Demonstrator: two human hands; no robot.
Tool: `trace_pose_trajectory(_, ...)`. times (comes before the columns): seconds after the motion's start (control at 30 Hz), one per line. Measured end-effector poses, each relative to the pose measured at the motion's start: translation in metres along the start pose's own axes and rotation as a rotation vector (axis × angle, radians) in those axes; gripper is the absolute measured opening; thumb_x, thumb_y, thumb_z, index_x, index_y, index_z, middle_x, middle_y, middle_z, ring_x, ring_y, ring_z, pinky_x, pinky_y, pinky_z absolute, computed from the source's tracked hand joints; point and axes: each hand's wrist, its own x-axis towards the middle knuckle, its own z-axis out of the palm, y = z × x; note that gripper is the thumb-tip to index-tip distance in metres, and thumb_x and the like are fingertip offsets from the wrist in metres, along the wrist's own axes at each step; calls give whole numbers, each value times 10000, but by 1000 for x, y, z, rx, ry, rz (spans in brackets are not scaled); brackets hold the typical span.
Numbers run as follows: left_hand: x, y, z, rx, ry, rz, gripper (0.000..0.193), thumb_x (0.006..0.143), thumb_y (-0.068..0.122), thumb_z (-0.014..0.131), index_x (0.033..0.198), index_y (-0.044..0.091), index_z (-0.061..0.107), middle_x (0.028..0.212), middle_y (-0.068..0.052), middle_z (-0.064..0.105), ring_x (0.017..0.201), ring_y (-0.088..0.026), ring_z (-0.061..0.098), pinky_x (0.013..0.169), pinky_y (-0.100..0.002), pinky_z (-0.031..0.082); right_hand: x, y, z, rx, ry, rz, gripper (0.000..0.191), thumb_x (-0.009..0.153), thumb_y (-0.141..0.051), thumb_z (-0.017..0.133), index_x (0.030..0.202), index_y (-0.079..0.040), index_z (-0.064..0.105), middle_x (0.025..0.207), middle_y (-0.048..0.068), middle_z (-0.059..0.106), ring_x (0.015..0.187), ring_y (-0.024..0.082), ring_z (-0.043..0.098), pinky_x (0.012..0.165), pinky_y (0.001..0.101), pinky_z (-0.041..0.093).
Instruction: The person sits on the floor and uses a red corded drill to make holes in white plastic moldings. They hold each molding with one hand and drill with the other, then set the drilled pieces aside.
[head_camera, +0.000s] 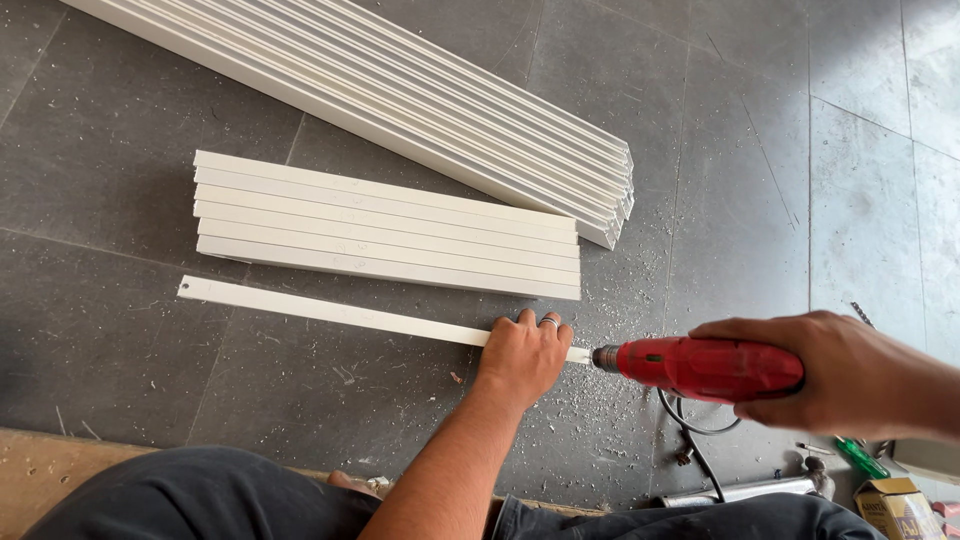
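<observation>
White flat plastic strip (330, 312), long and narrow, lies on the dark grey tiled floor (120, 180), running leftward from under the left hand (522, 355); a small hole shows near its far left end. The left hand lies palm down on the strip near its right end, fingers together and pressing it flat, a ring on one finger. The right hand (850, 375) is wrapped around the body of a red electric drill (700, 368), whose chuck sits at the strip's right end, just beside the left fingers.

Risks, as judged: the bit works very near the left fingertips, so a slip or a skating bit could nick them; a thin strip held at one point may spin or crack; white shavings (610, 300) scattered about could let it slide.

Beyond the left hand lie a stack of short white strips (385, 225) and, farther off, a bundle of long white channels (420, 90). Below the right hand sit a small tan cardboard box (895, 508) with dark print, a green-handled tool (860, 458) and a metal tube (740, 492).
</observation>
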Motion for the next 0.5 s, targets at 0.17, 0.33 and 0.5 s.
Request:
trace_pose_trajectory(0.17,2,4,-4,3,-82,2,183,1000,263,581,1110,121,616,1050,-15,676,933,-203,672,655,-390,591,-11,-21,4,-41,-103,205,757,818,-401,822,1488,-422,471,997,-65,833,753,139,795,890,288,679)
trace_pose_trajectory(0.33,2,5,-11,25,-162,18,207,1026,265,573,1157,107,601,1069,-52,674,954,-224,687,706,-422,603,-12,-34,-1,1,-99,247,729,819,-402,832,1457,-406,479,995,-55,834,765,151,808,903,305,666)
trace_pose_trajectory(0.5,1,4,-15,24,-148,16,231,1005,265,590,1171,105,598,1101,-55,669,997,-237,682,747,-452,603,-11,-29,5,81,-99,278,745,810,-384,842,1461,-373,481,1002,-48,864,769,174,797,886,320,682)
